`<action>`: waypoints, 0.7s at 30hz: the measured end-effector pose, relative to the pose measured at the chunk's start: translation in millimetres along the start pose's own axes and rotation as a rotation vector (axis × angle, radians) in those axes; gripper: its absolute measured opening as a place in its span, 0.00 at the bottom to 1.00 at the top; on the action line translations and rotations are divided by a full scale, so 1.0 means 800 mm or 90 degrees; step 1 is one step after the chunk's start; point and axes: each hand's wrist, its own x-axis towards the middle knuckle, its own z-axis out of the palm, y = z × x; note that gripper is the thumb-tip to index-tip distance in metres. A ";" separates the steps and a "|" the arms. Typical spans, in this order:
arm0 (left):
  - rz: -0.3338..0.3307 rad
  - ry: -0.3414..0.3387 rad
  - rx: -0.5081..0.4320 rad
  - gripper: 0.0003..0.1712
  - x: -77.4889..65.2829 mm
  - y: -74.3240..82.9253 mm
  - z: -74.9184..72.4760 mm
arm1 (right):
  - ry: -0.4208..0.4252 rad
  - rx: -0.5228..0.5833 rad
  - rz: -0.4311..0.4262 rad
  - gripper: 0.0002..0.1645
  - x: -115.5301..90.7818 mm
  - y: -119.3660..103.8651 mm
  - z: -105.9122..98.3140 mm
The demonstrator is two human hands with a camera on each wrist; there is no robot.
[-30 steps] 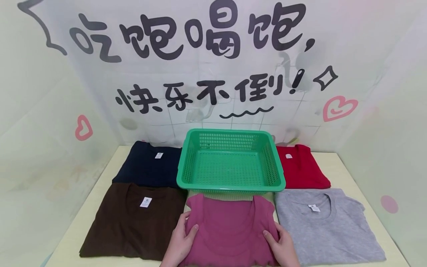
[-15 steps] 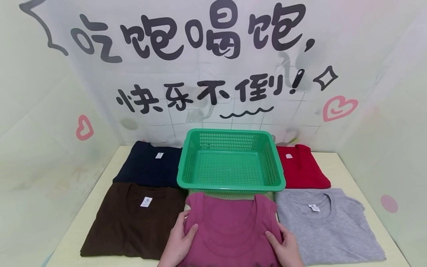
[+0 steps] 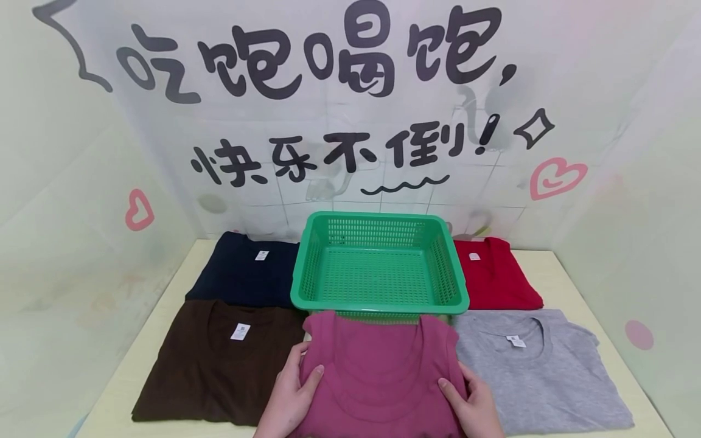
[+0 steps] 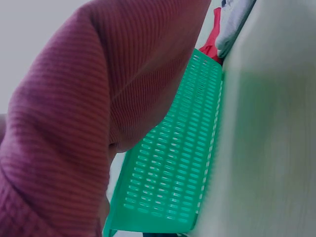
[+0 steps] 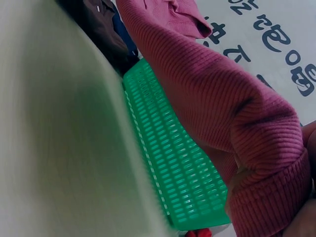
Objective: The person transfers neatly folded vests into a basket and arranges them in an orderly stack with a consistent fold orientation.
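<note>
A folded mauve-pink ribbed top (image 3: 378, 371) with a scooped neckline is held between both hands at the front middle. My left hand (image 3: 290, 389) grips its left side, thumb on the front face and fingers behind. On the other side my right hand (image 3: 472, 398) pinches the top the same way. Both wrist views show the ribbed fabric raised off the table, with bare tabletop below it. Just beyond the top stands a green plastic basket (image 3: 378, 277) with slotted walls and nothing inside. Most fingers are hidden behind the cloth.
Folded shirts flank the basket on the pale table (image 3: 117, 389): navy (image 3: 241, 277) and brown (image 3: 219, 371) at left, red (image 3: 501, 277) and grey (image 3: 539, 377) at right. A printed backdrop (image 3: 350, 182) rises behind and along both sides.
Both hands have lifted the pink top slightly and moved a little apart, spreading it wider. Its upper edge has come closer to the basket's front. The basket and other shirts have not moved.
</note>
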 end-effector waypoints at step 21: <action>0.039 0.022 -0.019 0.21 0.014 0.020 -0.006 | 0.023 0.028 -0.058 0.27 0.006 -0.024 -0.016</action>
